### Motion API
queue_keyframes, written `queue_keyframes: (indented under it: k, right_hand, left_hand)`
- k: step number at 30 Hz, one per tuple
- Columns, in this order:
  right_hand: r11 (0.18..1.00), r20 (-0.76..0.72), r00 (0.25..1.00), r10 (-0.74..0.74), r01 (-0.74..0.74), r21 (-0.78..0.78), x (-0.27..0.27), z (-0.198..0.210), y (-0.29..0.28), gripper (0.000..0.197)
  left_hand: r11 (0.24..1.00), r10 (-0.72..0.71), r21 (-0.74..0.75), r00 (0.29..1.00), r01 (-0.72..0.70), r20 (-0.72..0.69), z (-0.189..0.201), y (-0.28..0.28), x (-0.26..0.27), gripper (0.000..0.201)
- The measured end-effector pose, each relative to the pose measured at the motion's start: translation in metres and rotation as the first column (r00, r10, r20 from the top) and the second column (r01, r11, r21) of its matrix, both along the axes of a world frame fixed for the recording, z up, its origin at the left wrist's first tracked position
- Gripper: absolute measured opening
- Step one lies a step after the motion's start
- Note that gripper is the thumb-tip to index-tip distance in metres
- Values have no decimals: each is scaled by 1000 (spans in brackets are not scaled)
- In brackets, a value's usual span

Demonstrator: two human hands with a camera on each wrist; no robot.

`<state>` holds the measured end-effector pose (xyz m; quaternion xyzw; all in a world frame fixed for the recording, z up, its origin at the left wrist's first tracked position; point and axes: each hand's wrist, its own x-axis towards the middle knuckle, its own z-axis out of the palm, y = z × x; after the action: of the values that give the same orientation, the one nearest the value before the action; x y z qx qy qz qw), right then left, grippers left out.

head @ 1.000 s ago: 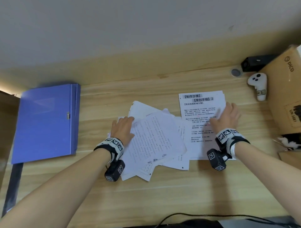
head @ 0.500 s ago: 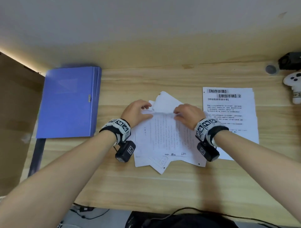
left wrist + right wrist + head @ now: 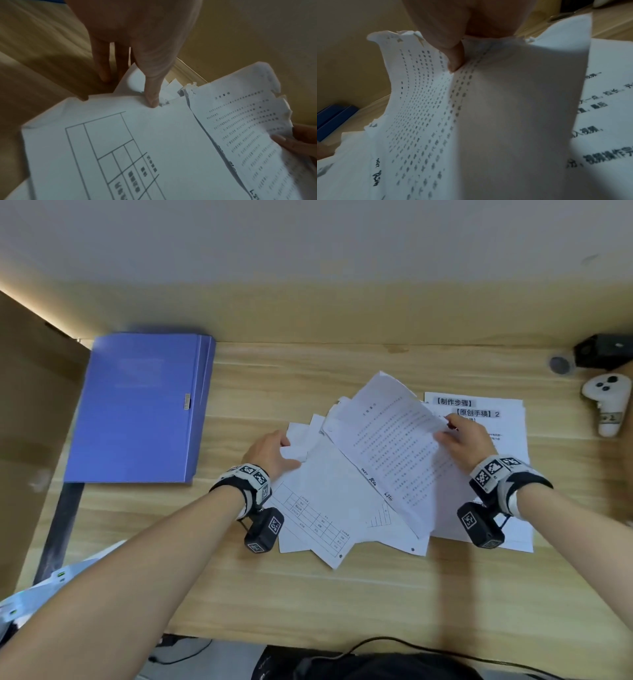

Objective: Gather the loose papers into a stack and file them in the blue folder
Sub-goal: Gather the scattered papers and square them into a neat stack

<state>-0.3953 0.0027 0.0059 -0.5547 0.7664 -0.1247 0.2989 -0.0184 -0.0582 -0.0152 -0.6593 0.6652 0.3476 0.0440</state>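
Nearest, a black cable (image 3: 394, 645) curves along the front edge of the pale wooden desk (image 3: 342, 594). Just beyond, a loose fan of white printed sheets (image 3: 325, 508) lies spread on the desk between the two forearms; its topmost visible page carries a ruled table (image 3: 109, 155).

The left hand (image 3: 270, 453) rests at the far left edge of this fan, thumb (image 3: 150, 94) pressed down on the crumpled corner of the table page while the other fingers (image 3: 102, 65) reach to the desk beside it, so it pinches the sheets there.

The right hand (image 3: 466, 440) grips a white page of dense printed text (image 3: 394, 450) by its right edge, thumb (image 3: 453, 56) on top and fingers underneath, holding that edge raised so the page slopes down toward the fan. The page's far edge is torn and ragged. Handwritten marks run along its near margin.

Under and to the right of this hand lies a flat, squared pile of white sheets headed with bold Chinese characters (image 3: 496, 412).

Well apart on the left, the closed blue plastic folder (image 3: 137, 405) lies flat on the desk, its small metal clasp (image 3: 187, 401) on the right side.

At the far right sit a white handheld controller (image 3: 608, 405), a small round grey disc (image 3: 559, 363) and a black box-shaped device (image 3: 603, 350). A brown cardboard panel (image 3: 27, 440) stands on the far left.
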Motion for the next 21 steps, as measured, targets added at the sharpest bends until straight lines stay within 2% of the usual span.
queue_keyframes:
  k: [4,6,8,11,14,17,19,21]
  right_hand:
    - [1000,65,998,26,-26,-5,0,0,-1,15]
    - [996,128,988,90,-90,-4,1,1,-3,13]
    - [978,177,962,208,-211,-2,8,7,-7,12]
    - [907,191,892,409,-420,18,27,14,-15,13]
    - [758,87,763,641,-647,82,55,15,-23,16]
    - [566,-121,559,820,-824,24,93,12,-28,10]
    - [488,-241,477,845,-873,-17,115,7,-32,10]
    - [450,-273,439,856,-893,-27,138,7,-37,10]
  left_hand:
    - [989,-44,-139,997,52,55,16,7,3,44]
    - [986,-132,-84,984,143,123,18,18,8,39]
    - [982,-187,32,973,184,138,13,32,18,36]
    - [987,-114,118,993,112,12,0,43,32,20]
    - [994,-51,97,997,57,-65,-4,43,37,13]
    - [993,-67,88,992,77,-107,0,41,38,8]
    - [990,-99,80,984,112,-148,6,38,40,5]
    - [984,-156,52,969,169,-191,14,37,40,5]
